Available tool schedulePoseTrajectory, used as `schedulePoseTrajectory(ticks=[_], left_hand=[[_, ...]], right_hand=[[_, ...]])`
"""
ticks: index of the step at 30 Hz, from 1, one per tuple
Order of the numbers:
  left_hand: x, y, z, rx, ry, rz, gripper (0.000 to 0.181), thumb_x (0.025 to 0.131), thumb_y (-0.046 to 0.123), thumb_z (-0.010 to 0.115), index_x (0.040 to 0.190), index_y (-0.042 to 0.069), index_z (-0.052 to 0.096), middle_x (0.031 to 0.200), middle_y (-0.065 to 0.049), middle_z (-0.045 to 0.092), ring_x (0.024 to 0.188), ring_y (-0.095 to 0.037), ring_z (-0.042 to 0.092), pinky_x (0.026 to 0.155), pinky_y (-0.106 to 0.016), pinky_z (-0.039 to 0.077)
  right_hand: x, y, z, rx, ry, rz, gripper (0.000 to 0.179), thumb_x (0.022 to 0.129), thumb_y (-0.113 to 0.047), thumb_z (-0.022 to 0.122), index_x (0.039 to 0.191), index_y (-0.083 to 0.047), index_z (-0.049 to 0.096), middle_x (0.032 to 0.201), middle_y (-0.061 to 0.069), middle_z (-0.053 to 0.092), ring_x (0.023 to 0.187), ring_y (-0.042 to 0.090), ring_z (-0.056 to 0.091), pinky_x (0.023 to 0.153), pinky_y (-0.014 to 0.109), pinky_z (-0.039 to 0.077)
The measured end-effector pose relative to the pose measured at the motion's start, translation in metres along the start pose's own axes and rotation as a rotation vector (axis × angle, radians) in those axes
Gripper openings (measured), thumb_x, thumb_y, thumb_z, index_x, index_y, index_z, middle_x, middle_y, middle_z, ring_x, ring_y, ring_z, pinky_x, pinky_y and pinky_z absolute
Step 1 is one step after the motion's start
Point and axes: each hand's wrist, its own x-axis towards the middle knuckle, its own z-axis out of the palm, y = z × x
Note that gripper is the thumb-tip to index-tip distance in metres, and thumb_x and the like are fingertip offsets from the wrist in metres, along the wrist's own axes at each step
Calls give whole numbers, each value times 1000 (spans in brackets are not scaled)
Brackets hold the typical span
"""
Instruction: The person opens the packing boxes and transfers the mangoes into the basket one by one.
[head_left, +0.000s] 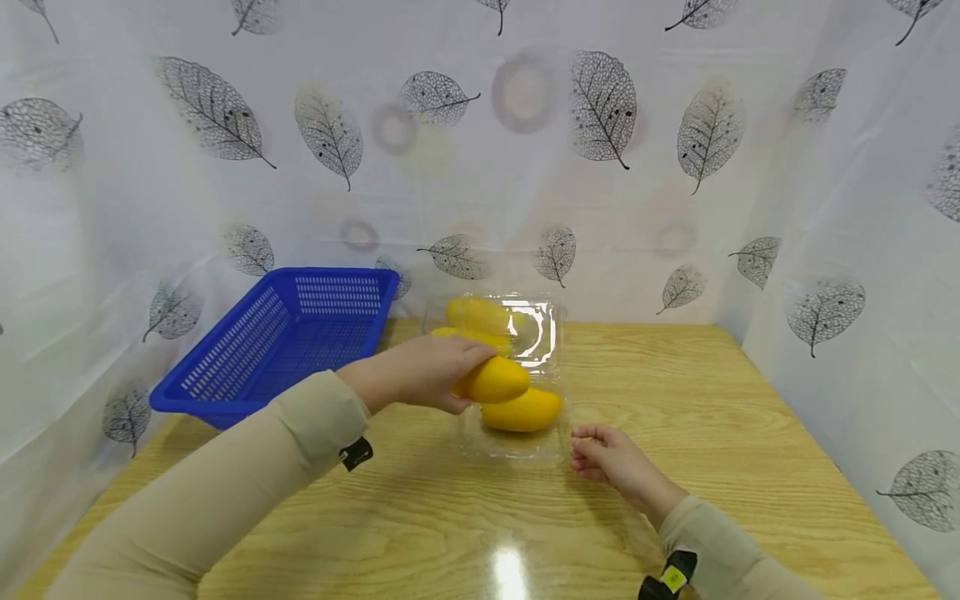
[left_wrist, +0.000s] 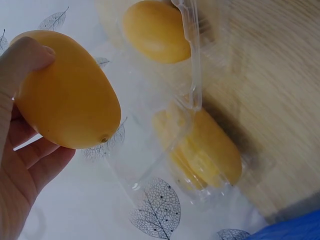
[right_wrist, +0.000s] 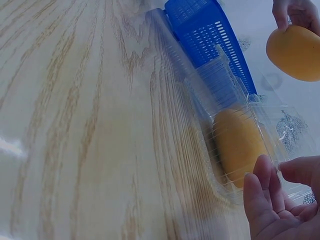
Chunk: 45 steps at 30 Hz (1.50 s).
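Observation:
My left hand grips a yellow mango from above, thumb on one side and fingers on the other, as the left wrist view shows. It is held over a clear plastic clamshell container, whose lid is folded back. Inside the near half lies another mango. Seen through the clear plastic at the back are more mangoes, partly hidden by my left hand in the head view. At the container's near right corner, my right hand pinches the rim between thumb and fingers.
A blue slatted basket stands at the table's back left, beside the container. The wooden table reaches to a white curtain with leaf prints, which hangs behind and along both sides.

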Motion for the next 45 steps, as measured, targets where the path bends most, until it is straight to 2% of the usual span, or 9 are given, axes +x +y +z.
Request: schedulePoseTrajectory(ticks=[14, 27, 35, 45], left_hand=[[-9, -8, -6, 16, 6, -6, 61, 77, 29, 72, 127, 1, 49, 120, -9, 56, 104, -22, 55, 91, -34, 46], [-25, -20, -4, 38, 67, 15, 59, 75, 25, 74, 123, 1, 50, 114, -9, 58, 97, -22, 57, 88, -34, 49], [-31, -21, -9, 50, 37, -30, 61, 76, 28, 74, 126, 2, 49, 117, -8, 57, 101, -21, 56, 92, -34, 47], [-33, -22, -9, 54, 51, -28, 62, 76, 27, 75, 126, 1, 49, 118, -9, 57, 101, -22, 57, 91, -35, 47]], right_hand=[[0, 2, 0, 1, 8, -2, 37, 98, -11, 46, 122, 15, 39, 88, 10, 57, 76, 13, 58, 71, 30, 54], [-1, 1, 1, 0, 10, -1, 37, 98, -11, 45, 122, 15, 38, 89, 10, 57, 76, 13, 58, 71, 30, 54], [0, 0, 1, 1, 24, 11, 37, 98, -11, 46, 123, 15, 39, 89, 11, 57, 76, 14, 59, 71, 30, 54], [0, 0, 0, 9, 20, 7, 38, 97, -11, 46, 123, 15, 38, 89, 10, 57, 76, 13, 59, 70, 29, 53]])
